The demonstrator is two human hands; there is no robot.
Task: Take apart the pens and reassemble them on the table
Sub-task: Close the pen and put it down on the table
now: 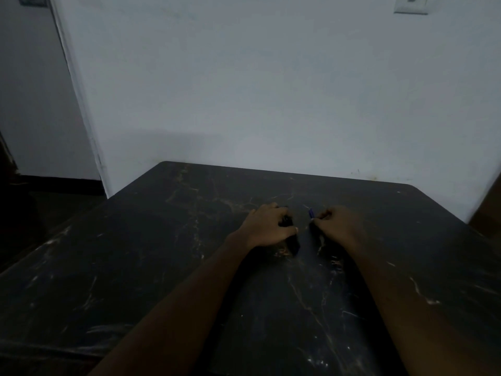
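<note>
The scene is dim. My left hand (268, 226) lies low over the dark marble table (162, 253), fingers curled round a dark pen part (291, 240) whose end sticks out toward me. My right hand (336, 223) sits a short way to the right, fingertips pinching a thin pen part with a blue tip (311, 213) that points away from me. A dark piece under the right hand is hard to make out. A small gap separates the two hands.
A pale wall stands just behind the table's far edge. A doorway with dark floor opens at the left. A brown piece of furniture (488, 210) shows at the right edge. The table's left edge runs diagonally toward me.
</note>
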